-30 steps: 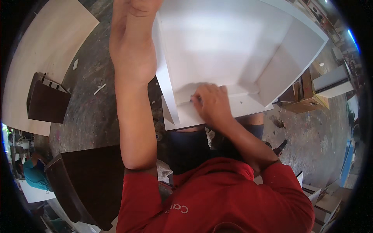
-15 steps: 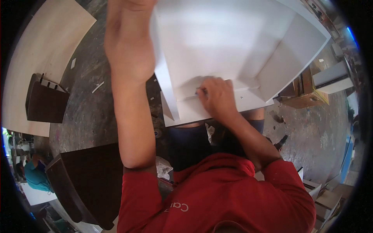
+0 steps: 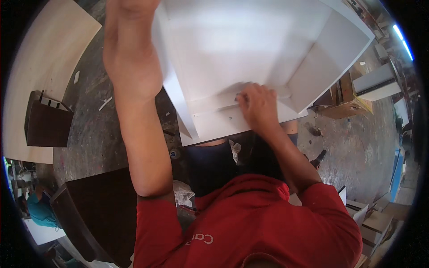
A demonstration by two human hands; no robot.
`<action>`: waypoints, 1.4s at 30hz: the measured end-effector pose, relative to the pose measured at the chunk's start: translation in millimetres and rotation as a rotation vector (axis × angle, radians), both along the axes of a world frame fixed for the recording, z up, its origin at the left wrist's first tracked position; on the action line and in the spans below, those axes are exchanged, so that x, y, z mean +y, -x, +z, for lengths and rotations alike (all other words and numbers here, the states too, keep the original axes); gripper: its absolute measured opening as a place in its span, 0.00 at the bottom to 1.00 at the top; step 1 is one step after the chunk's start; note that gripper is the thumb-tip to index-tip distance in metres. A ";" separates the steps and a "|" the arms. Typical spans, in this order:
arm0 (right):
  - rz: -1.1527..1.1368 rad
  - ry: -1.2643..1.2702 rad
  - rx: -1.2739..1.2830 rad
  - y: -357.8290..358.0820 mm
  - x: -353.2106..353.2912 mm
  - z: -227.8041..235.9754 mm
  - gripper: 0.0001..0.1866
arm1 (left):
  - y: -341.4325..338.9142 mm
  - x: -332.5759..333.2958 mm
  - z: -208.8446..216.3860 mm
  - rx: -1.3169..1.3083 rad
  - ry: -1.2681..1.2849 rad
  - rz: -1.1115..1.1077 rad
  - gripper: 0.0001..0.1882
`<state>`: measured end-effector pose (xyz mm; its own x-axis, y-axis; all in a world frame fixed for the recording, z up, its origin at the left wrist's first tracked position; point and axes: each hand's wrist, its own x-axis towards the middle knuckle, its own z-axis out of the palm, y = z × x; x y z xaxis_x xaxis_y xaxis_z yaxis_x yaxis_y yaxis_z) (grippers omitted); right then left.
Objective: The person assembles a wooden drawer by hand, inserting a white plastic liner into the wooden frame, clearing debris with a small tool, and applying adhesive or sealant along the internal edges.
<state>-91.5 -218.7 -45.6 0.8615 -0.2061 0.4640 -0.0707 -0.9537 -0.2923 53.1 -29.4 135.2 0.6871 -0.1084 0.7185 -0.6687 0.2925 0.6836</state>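
Cabinet (image 3: pixel 241 42) opens toward wearer; strip (image 3: pixel 212 105) inside, long axis nine-to-three o'clock. Right hand (image 3: pixel 260 106) pinches dark bit (image 3: pixel 237 97); left hand's (image 3: pixel 130 42) grip: cannot tell.

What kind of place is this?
Probably a furniture workshop: there's a white open cabinet, a large pale board, and a stained floor with scraps on it.

Open room stretches across the white cabinet's (image 3: pixel 241 40) hollow above the right hand (image 3: pixel 259 105). The left panel (image 3: pixel 173 80) and right panel (image 3: pixel 330 58) wall it in sideways; a low strip (image 3: pixel 212 103) crosses the inner corner. The left forearm (image 3: pixel 145 143) bars access from the left, the legs (image 3: pixel 212 161) from below.
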 end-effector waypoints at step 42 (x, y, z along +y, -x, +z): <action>0.038 -0.013 0.019 14.1 -4.3 -5.6 0.07 | -11.1 24.5 -19.4 -0.273 -0.003 -0.125 0.31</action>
